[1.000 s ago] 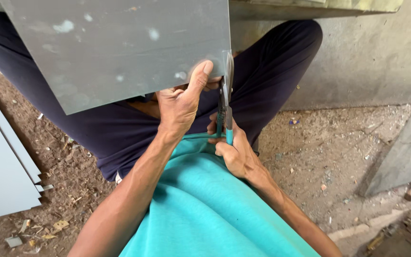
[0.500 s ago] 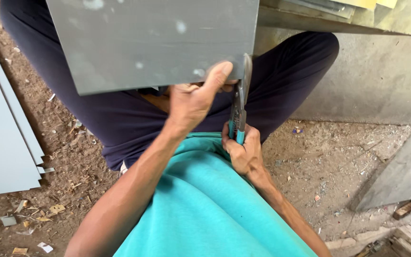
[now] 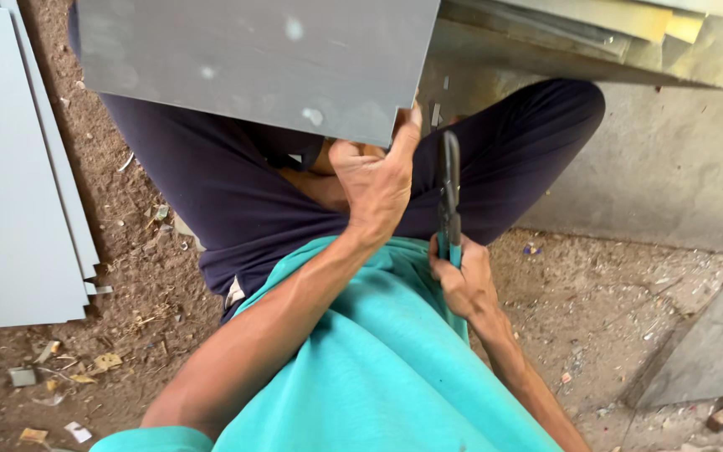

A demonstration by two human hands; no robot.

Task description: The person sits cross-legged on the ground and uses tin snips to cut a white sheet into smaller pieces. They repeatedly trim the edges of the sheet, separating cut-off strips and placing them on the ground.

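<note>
**Grey sheet metal held at its corner, snips beside it**

Grey and dull, the metal sheet [image 3: 253, 63] fills the upper middle of the head view, lying flat over the person's lap and covering most of the thighs. Pale spots mark its surface. Its lower right corner sits just above the left hand [image 3: 376, 180], which grips that corner: the thumb runs up along the sheet's right edge and the fingers curl underneath, out of sight.

Just to the right of that corner stand the tin snips [image 3: 448, 188], upright, dark blades pointing up and close together, apart from the sheet's edge. Their teal-covered handles disappear into the right hand [image 3: 462, 280], which is closed in a fist around them, resting against the teal shirt [image 3: 378, 368].

Dark navy trousers [image 3: 228, 201] cover the bent legs that spread to both sides beneath the sheet. A few small metal slivers [image 3: 435, 113] show in the gap just right of the sheet's corner.

Farther out, a stack of pale grey panels [image 3: 10, 184] lies on the dirt floor [image 3: 127, 351] at the left, with scraps and litter scattered near its lower corner. At the top right, more stacked sheets [image 3: 612, 38], some yellowish, rest against a concrete wall [image 3: 679, 167]. A grey slab [image 3: 713, 343] lies at the lower right.
</note>
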